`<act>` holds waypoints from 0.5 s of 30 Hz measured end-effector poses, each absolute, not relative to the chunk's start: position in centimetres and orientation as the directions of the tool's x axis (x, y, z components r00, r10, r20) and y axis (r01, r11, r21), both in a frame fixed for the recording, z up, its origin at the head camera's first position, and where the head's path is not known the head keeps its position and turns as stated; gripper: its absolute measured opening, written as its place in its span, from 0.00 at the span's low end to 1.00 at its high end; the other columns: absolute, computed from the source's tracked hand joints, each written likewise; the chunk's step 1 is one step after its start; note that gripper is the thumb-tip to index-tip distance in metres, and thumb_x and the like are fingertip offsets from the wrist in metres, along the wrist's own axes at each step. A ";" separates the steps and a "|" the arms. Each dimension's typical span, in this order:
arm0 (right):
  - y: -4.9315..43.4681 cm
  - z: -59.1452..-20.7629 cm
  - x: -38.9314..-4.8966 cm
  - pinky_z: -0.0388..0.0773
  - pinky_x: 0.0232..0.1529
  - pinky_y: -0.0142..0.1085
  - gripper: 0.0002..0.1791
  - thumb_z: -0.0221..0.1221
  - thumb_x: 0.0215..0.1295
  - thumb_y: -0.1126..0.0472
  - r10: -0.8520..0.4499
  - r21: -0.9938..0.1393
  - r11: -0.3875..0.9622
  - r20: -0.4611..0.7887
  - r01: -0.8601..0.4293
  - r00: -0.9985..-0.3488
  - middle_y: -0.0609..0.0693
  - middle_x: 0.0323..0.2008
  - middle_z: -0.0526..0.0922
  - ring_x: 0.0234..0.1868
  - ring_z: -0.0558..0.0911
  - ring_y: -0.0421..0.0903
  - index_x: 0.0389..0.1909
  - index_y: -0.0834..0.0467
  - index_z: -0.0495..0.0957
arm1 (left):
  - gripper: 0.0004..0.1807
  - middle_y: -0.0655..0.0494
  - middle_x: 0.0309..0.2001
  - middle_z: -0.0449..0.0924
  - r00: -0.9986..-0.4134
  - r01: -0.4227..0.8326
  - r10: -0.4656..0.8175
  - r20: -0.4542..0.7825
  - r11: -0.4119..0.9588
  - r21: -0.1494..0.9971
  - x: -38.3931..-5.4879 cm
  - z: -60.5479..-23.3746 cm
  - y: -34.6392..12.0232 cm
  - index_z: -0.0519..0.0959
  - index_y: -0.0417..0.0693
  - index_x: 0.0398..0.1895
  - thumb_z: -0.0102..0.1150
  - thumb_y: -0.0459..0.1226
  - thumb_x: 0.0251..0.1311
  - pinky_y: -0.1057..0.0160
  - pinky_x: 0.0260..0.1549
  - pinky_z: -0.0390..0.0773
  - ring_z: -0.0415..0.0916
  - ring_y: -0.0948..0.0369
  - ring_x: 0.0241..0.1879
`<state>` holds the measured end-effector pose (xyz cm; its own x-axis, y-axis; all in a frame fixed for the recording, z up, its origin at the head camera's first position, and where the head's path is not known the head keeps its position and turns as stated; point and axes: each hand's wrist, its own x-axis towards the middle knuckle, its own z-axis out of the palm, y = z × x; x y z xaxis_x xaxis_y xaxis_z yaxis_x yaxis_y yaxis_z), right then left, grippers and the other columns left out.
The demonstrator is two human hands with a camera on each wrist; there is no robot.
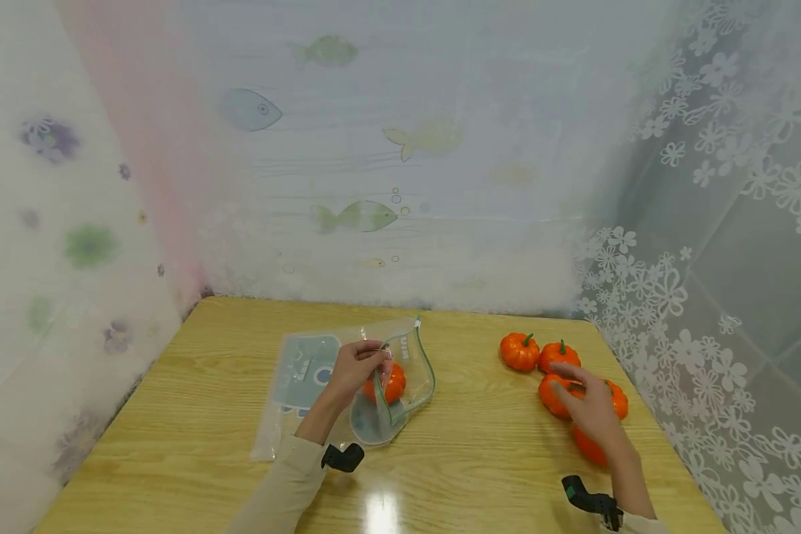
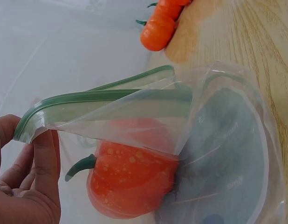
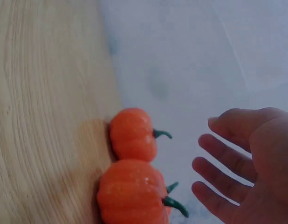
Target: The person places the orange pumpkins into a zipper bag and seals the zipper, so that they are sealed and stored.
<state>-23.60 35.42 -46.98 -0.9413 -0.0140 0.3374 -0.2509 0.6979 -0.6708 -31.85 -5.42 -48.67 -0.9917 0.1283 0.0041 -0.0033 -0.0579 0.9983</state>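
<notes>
My left hand (image 1: 352,371) pinches the green-edged rim of a clear zip bag (image 1: 310,371), printed in grey-blue, lying on the table. Inside the bag sits a small orange pumpkin (image 1: 395,383); its green stem points toward the hand in the left wrist view. The bag's mouth gapes toward the right, its green zip strip (image 2: 111,95) lifted above the pumpkin. Over on the right, my right hand (image 1: 594,406) hovers above a cluster of small orange pumpkins, fingers apart and holding nothing. One pumpkin (image 1: 552,395) lies below the fingertips, another (image 1: 589,445) partly hidden under the hand.
Two more pumpkins stand farther back, one at the left (image 1: 519,352) and one beside it (image 1: 561,356). Another pumpkin (image 1: 618,400) shows past the right hand. Patterned curtains (image 1: 400,148) hang around the wooden table (image 1: 474,475) at the back and sides.
</notes>
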 end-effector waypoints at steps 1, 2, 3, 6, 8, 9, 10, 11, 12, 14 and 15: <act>35.9 -47.0 -23.5 0.78 0.53 0.30 0.19 0.59 0.75 0.64 -0.013 -0.673 0.696 0.337 -0.251 -0.941 0.65 0.58 0.81 0.54 0.79 0.42 0.62 0.67 0.77 | 0.15 0.42 0.43 0.86 -0.991 -0.004 0.131 0.004 -0.059 0.998 -32.0 -48.7 -5.5 0.78 0.30 0.57 0.58 0.30 0.71 0.70 0.29 0.80 0.80 0.65 0.29; 36.3 -47.1 -23.3 0.77 0.50 0.24 0.19 0.59 0.75 0.64 -0.010 -0.674 0.697 0.332 -0.245 -0.943 0.65 0.57 0.81 0.52 0.78 0.35 0.62 0.67 0.77 | 0.15 0.43 0.43 0.86 -0.991 -0.004 0.134 0.004 -0.058 0.998 -32.1 -48.7 -5.6 0.78 0.30 0.57 0.58 0.30 0.71 0.70 0.29 0.80 0.80 0.65 0.29; 36.7 -47.1 -23.2 0.75 0.49 0.20 0.19 0.59 0.74 0.64 -0.010 -0.682 0.689 0.330 -0.246 -0.944 0.66 0.57 0.81 0.51 0.78 0.30 0.62 0.68 0.77 | 0.15 0.43 0.43 0.86 -0.991 -0.004 0.136 0.004 -0.057 0.998 -32.2 -48.7 -5.6 0.78 0.30 0.57 0.58 0.30 0.71 0.70 0.29 0.80 0.80 0.65 0.29; 37.8 -47.2 -22.7 0.74 0.47 0.16 0.20 0.59 0.75 0.62 0.001 -0.706 0.673 0.298 -0.220 -0.955 0.68 0.56 0.81 0.48 0.75 0.21 0.62 0.70 0.76 | 0.16 0.43 0.42 0.86 -0.990 -0.007 0.139 0.002 -0.059 0.998 -32.5 -48.9 -5.9 0.78 0.30 0.57 0.58 0.30 0.71 0.70 0.29 0.81 0.80 0.65 0.29; 38.5 -47.1 -22.3 0.76 0.46 0.17 0.22 0.59 0.75 0.61 0.020 -0.714 0.676 0.262 -0.180 -0.965 0.69 0.55 0.81 0.47 0.75 0.20 0.63 0.70 0.75 | 0.16 0.44 0.42 0.86 -0.990 -0.006 0.142 0.002 -0.061 0.998 -32.8 -49.0 -6.0 0.78 0.30 0.58 0.59 0.30 0.71 0.70 0.28 0.81 0.80 0.65 0.28; 38.9 -47.1 -22.1 0.76 0.46 0.19 0.22 0.60 0.75 0.60 0.029 -0.714 0.682 0.243 -0.159 -0.970 0.69 0.55 0.81 0.46 0.76 0.20 0.63 0.70 0.75 | 0.16 0.44 0.42 0.86 -0.990 -0.007 0.143 0.002 -0.064 0.998 -32.9 -49.0 -6.1 0.78 0.30 0.58 0.59 0.30 0.71 0.69 0.28 0.81 0.81 0.65 0.28; 39.2 -47.1 -21.9 0.77 0.45 0.20 0.23 0.60 0.75 0.59 0.037 -0.709 0.693 0.215 -0.130 -0.976 0.69 0.56 0.81 0.46 0.76 0.21 0.63 0.70 0.75 | 0.16 0.44 0.42 0.86 -0.989 -0.008 0.146 0.001 -0.066 0.998 -33.1 -49.1 -6.1 0.78 0.30 0.57 0.59 0.30 0.71 0.69 0.28 0.81 0.81 0.65 0.28; 39.6 -47.1 -21.8 0.78 0.44 0.21 0.24 0.60 0.75 0.58 0.048 -0.700 0.707 0.190 -0.101 -0.981 0.69 0.56 0.80 0.46 0.77 0.23 0.63 0.70 0.75 | 0.16 0.44 0.41 0.87 -0.989 -0.006 0.148 0.004 -0.067 0.998 -33.1 -49.1 -6.2 0.78 0.30 0.58 0.58 0.30 0.71 0.69 0.28 0.81 0.81 0.65 0.28; 40.0 -47.1 -21.7 0.79 0.44 0.24 0.25 0.61 0.74 0.57 0.061 -0.689 0.721 0.165 -0.071 -0.984 0.69 0.57 0.80 0.46 0.79 0.27 0.63 0.70 0.75 | 0.16 0.45 0.41 0.87 -0.988 -0.006 0.152 0.004 -0.068 0.998 -33.3 -49.1 -6.2 0.78 0.30 0.58 0.58 0.30 0.71 0.69 0.27 0.81 0.81 0.65 0.27; 40.7 -47.1 -21.4 0.81 0.44 0.30 0.27 0.61 0.74 0.54 0.082 -0.665 0.746 0.112 -0.013 -0.990 0.70 0.59 0.78 0.50 0.82 0.39 0.64 0.69 0.74 | 0.16 0.45 0.41 0.87 -0.987 -0.006 0.159 0.005 -0.070 0.998 -33.5 -49.1 -6.4 0.78 0.30 0.58 0.59 0.30 0.71 0.69 0.27 0.81 0.81 0.65 0.27; 41.0 -46.9 -21.3 0.82 0.46 0.35 0.29 0.61 0.74 0.53 0.090 -0.664 0.748 0.083 0.012 -0.992 0.71 0.61 0.77 0.53 0.82 0.47 0.65 0.70 0.73 | 0.16 0.44 0.42 0.87 -0.987 -0.006 0.161 0.005 -0.070 0.998 -33.6 -49.1 -6.4 0.78 0.30 0.58 0.59 0.31 0.71 0.69 0.28 0.81 0.81 0.65 0.27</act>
